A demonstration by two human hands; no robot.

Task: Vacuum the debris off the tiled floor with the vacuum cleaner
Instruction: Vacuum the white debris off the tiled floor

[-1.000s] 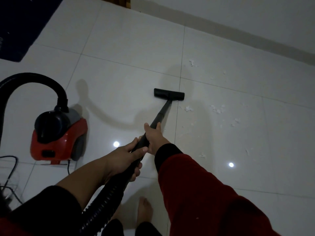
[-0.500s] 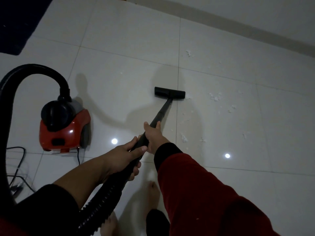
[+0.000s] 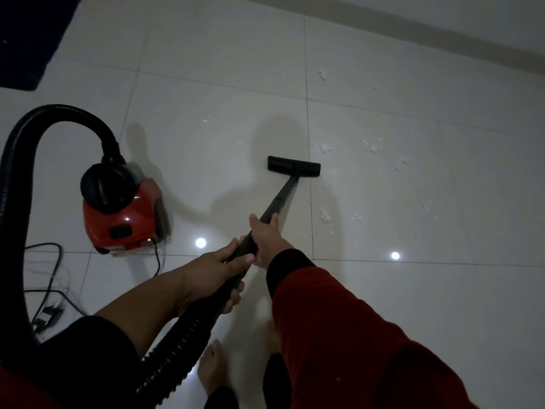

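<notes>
A red and black canister vacuum cleaner (image 3: 121, 212) stands on the white tiled floor (image 3: 221, 69) at the left. Its ribbed black hose (image 3: 38, 128) arcs up and around to a black wand (image 3: 280, 197). The flat black nozzle (image 3: 293, 165) rests on the floor ahead of me. My left hand (image 3: 218, 270) grips the wand's lower handle end. My right hand (image 3: 267, 236) holds the wand just above it. White bits of debris (image 3: 324, 215) lie scattered to the right of the nozzle, with more debris pieces (image 3: 371, 146) farther off.
A dark rug (image 3: 26, 39) covers the top left corner. The wall base (image 3: 413, 28) runs along the top right. A black power cord (image 3: 53, 278) trails on the floor at the left. My bare foot (image 3: 211, 370) stands below the hands.
The nozzle has slid slightly back toward me, leaving debris ahead and to its right. The view has shifted, so the vacuum body appears closer to the centre.
</notes>
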